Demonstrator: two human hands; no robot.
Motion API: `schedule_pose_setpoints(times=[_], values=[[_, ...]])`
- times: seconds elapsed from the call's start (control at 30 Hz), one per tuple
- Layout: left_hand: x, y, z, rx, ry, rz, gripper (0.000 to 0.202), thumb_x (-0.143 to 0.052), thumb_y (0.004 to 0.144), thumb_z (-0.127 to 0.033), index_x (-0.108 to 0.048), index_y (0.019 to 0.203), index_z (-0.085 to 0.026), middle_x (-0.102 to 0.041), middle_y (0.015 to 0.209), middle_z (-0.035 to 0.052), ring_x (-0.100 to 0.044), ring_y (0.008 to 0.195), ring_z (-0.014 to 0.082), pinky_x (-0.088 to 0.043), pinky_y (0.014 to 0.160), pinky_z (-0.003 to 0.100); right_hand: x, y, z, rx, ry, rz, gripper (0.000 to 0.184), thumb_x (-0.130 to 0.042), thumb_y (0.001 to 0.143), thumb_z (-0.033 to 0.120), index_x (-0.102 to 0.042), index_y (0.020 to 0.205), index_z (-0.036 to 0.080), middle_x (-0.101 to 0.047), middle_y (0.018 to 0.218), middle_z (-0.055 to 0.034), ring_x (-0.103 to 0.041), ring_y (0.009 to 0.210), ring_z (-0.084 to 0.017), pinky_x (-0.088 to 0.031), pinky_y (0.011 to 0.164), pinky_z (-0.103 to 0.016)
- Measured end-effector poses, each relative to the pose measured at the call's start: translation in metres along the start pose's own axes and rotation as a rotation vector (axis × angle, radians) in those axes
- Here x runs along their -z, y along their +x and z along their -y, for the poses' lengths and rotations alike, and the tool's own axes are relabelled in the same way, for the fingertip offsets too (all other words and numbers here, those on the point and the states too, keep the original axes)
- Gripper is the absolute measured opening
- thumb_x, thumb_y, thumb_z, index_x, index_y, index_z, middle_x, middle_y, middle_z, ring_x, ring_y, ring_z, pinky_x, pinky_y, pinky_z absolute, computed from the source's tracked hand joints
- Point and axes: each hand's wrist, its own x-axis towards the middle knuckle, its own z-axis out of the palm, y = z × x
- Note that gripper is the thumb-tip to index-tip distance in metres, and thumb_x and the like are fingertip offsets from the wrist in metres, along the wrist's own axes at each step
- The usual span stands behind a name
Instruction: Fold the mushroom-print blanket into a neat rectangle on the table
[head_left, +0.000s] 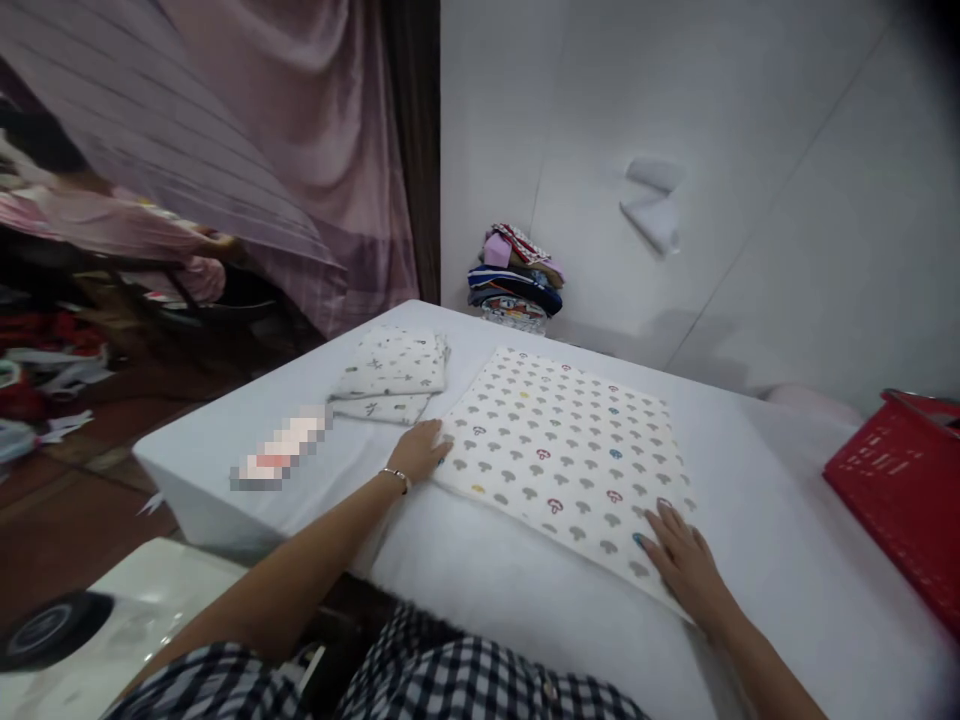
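A white cloth printed with small mushrooms (566, 450) lies spread flat as a square on the white table (750, 520). My left hand (421, 450) rests at the cloth's left corner, fingers curled on its edge. My right hand (679, 555) lies flat with fingers spread on the cloth's near right corner. A folded cloth of similar print (394, 375) sits just beyond my left hand.
A red plastic basket (900, 490) stands at the table's right edge. A pile of folded clothes (516, 275) is stacked against the white wall at the back. A blurred patch (281, 448) lies on the table's left. Purple curtains hang at the left, with clutter beneath.
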Motion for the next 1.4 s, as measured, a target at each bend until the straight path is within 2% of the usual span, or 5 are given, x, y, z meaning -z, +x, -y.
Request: schedule_pose_setpoints(times=[0.4,0.7,0.93,1.07,1.4], values=[[0.015,-0.063,-0.010,0.369,-0.024,-0.172,0.041,-0.040,0.085,-0.047,-0.066,0.100,-0.020,-0.065,0.102,0.0081,-0.056,0.098,0.0244,-0.043,0.085,0.035,-0.019,-0.048,0.020,0.095,-0.122,-0.102,0.056,-0.027,0.088,0.050,-0.047,0.133,0.023,-0.036,0.144,-0.0066,-0.025,0.136,-0.026,-0.023,0.107,-0.052],[0.014,-0.051,-0.031,0.435,-0.026,-0.121,0.029,-0.052,0.078,-0.045,-0.061,0.080,-0.018,-0.063,0.095,0.0099,-0.055,0.094,0.0257,-0.043,0.079,0.035,-0.013,-0.044,0.043,0.106,-0.168,-0.109,0.057,-0.026,0.086,0.054,-0.055,0.125,0.023,-0.044,0.139,-0.0069,-0.032,0.132,-0.028,-0.018,0.107,-0.056],[0.010,-0.044,-0.037,0.534,-0.260,-0.085,0.011,-0.054,0.076,-0.031,-0.053,0.081,-0.022,-0.064,0.077,0.0034,-0.060,0.079,0.0206,-0.041,0.065,0.030,-0.009,-0.014,0.118,0.439,0.077,-0.016,0.045,-0.036,0.089,0.043,-0.055,0.125,0.025,-0.046,0.137,-0.0054,-0.036,0.130,-0.026,-0.028,0.107,-0.049],[0.003,-0.046,-0.033,0.531,-0.443,-0.190,0.020,-0.059,0.074,-0.039,-0.050,0.081,-0.023,-0.065,0.080,0.0008,-0.061,0.075,0.0178,-0.042,0.066,0.028,-0.009,0.012,0.177,0.582,0.316,0.008,0.040,-0.041,0.089,0.039,-0.057,0.124,0.024,-0.051,0.133,-0.0058,-0.041,0.127,-0.024,-0.034,0.105,-0.047],[0.001,-0.040,-0.018,0.565,-0.725,-0.193,0.020,-0.053,0.079,-0.034,-0.052,0.093,-0.021,-0.067,0.073,0.0005,-0.063,0.071,0.0164,-0.044,0.069,0.028,-0.032,0.084,0.314,0.498,0.609,0.162,0.038,-0.049,0.084,0.030,-0.058,0.119,0.019,-0.058,0.124,-0.0081,-0.053,0.114,-0.022,-0.040,0.099,-0.042]])
